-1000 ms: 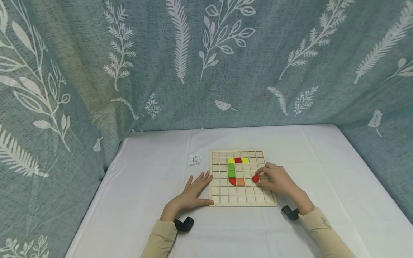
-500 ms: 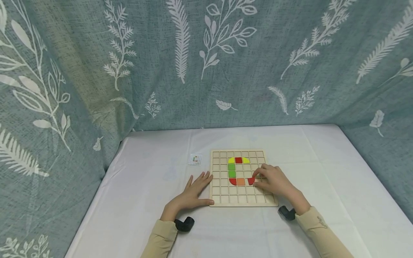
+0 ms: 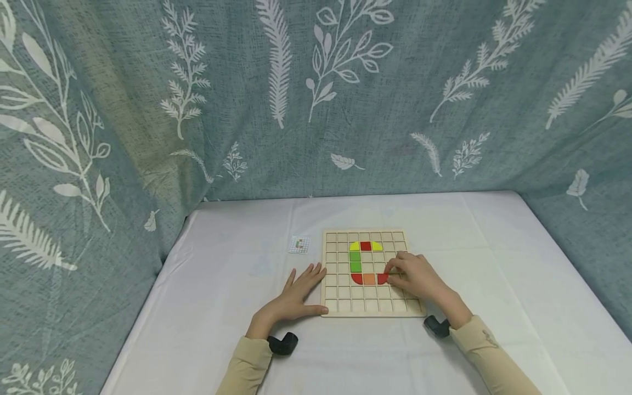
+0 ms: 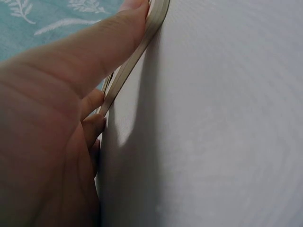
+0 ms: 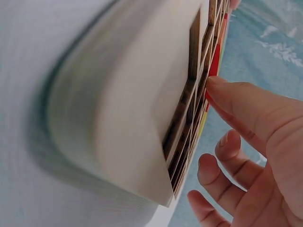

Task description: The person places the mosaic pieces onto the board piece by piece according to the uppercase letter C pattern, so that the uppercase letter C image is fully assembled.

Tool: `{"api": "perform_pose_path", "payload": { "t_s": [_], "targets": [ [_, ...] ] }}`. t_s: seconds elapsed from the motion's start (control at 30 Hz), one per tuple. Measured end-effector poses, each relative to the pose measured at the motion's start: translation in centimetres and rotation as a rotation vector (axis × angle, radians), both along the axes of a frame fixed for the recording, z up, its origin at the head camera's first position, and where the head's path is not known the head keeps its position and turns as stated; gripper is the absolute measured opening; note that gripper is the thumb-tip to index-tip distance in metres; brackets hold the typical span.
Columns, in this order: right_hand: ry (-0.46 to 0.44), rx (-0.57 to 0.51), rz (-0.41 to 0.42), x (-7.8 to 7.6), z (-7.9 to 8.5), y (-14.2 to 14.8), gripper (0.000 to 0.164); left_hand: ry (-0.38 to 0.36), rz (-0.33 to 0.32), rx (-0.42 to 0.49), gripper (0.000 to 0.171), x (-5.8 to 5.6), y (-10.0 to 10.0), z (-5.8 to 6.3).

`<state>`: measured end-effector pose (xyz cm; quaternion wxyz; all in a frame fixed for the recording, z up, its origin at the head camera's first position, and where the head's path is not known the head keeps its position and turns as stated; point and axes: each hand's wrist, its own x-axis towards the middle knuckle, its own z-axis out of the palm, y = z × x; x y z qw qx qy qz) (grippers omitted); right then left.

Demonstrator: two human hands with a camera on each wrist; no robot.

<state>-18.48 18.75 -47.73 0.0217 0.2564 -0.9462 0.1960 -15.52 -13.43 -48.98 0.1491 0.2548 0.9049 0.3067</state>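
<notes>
A wooden grid board (image 3: 345, 305) lies on the white-covered table. On it, yellow, red, green and orange tiles form a C-like shape, with an orange square tile (image 3: 368, 279) in the bottom row. My right hand (image 3: 413, 274) pinches a red quarter-circle tile (image 3: 382, 278) between thumb and forefinger, just right of the orange one. In the right wrist view the thumb (image 5: 241, 97) presses at the red tile's edge; the other fingers are loosely bent. My left hand (image 3: 291, 299) lies with fingers spread against the board's left edge, its thumb (image 4: 109, 45) at the near-left corner.
A small pattern card (image 3: 299, 244) showing a similar coloured shape lies left of the board. Black wrist cameras (image 3: 283, 344) sit on both wrists. A green-blue leaf-print curtain (image 3: 306, 109) hangs behind and around the table (image 3: 222, 247).
My right hand has moved left with the red quarter-circle tile, turning it and bringing it beside the orange square tile. The left hand stays where it was.
</notes>
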Motion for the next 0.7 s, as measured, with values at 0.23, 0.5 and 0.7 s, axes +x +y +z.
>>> {"api": "perform_pose_path", "payload": {
  "t_s": [0.23,0.5,0.7],
  "targets": [
    [0.019,-0.027,0.012,-0.15,0.0,-0.08,0.008,-0.002,0.001,0.002,0.087,-0.16,0.05,-0.17],
    [0.023,-0.019,0.01,-0.2,0.0,-0.01,0.008,0.007,-0.01,-0.017,0.087,-0.19,0.23,-0.25],
    [0.053,-0.042,-0.013,-0.34,0.55,0.7,0.009,0.008,-0.001,-0.037,0.085,0.09,0.32,0.36]
  ]
}}
